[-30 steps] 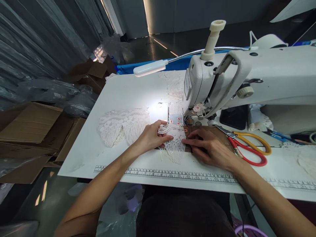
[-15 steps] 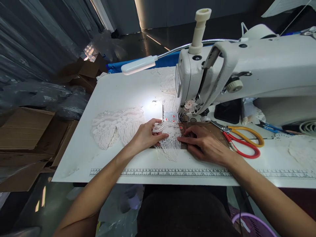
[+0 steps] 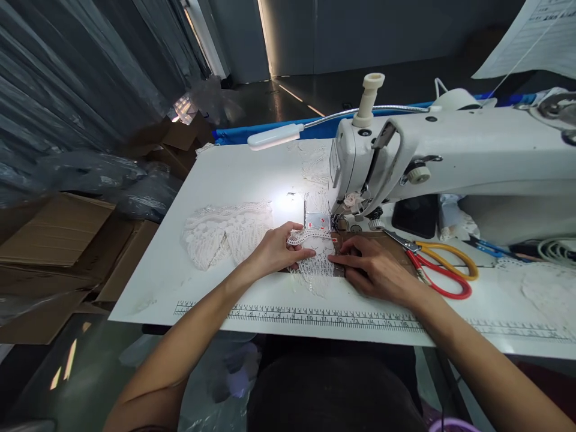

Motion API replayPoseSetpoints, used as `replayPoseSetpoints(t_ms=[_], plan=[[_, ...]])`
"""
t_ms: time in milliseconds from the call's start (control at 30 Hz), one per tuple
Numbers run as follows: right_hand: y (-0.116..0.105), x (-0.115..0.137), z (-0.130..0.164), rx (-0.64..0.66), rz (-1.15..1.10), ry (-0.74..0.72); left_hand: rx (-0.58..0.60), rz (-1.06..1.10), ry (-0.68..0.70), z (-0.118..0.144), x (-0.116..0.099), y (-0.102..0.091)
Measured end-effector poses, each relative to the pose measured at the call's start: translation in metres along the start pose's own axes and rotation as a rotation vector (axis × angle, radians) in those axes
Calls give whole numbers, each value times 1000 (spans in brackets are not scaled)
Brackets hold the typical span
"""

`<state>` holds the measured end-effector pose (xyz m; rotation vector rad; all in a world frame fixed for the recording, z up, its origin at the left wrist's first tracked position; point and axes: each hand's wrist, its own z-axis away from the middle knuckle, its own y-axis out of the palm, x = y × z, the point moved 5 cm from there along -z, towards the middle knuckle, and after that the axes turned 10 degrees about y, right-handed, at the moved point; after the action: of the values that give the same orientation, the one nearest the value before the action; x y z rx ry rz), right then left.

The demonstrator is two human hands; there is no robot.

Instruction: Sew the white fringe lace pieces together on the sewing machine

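A strip of white lace [image 3: 318, 261] with a scalloped, dotted upper edge and fringe-like lower part lies in front of the sewing machine's [image 3: 360, 162] needle area. My left hand [image 3: 274, 251] pinches its left side, thumb on top and the fingers partly hidden underneath. On the right, my right hand [image 3: 373, 265] rests on the brown plate [image 3: 393, 245], fingers apart and somewhat bent. Its index fingertip touches the lace's right edge, while the thumb stays short of it. The metal needle plate [image 3: 317, 221] with red marks sits just beyond the lace.
Another white lace piece [image 3: 225, 231] lies left on the table. Scissors [image 3: 443, 267] with red and yellow handles lie right, near a dark phone-like slab [image 3: 414, 215]. A printed ruler [image 3: 288, 315] runs along the front edge. Cardboard boxes [image 3: 54, 234] stand left; a lamp [image 3: 275, 137] hangs above.
The camera view has shifted, so the table and machine appear a little lower and mostly farther right. Both hands keep nearly the same position on the lace.
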<state>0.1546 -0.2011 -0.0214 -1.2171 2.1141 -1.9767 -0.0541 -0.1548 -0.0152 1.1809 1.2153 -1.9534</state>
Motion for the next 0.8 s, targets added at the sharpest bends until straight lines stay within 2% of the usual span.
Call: replayPoseSetpoints(t_ms=[267,367,433,500,533,567,667,733,800], plan=[[2,-2,1,-14,2,-14,-1,5,27,2,0,0],[1,-2,0,-8,4,-12,11,-90,79,3,-2,-2],[1,-1,0,-3,12,-12,-67,-283,198,2,-9,-8],[1,0,0,-2,16,-16,-173,-551,380,1,-21,-10],[1,0,0,-1,17,-18,-180,-673,486,0,-28,-6],[1,0,0,-2,18,-19,-138,-767,595,-2,-33,2],[1,0,0,-8,34,-15,120,-870,854,-6,-39,28],[1,1,1,-8,44,-14,204,-880,906,-9,-37,38],[1,1,1,-1,48,-13,222,-900,901,-13,-34,41]])
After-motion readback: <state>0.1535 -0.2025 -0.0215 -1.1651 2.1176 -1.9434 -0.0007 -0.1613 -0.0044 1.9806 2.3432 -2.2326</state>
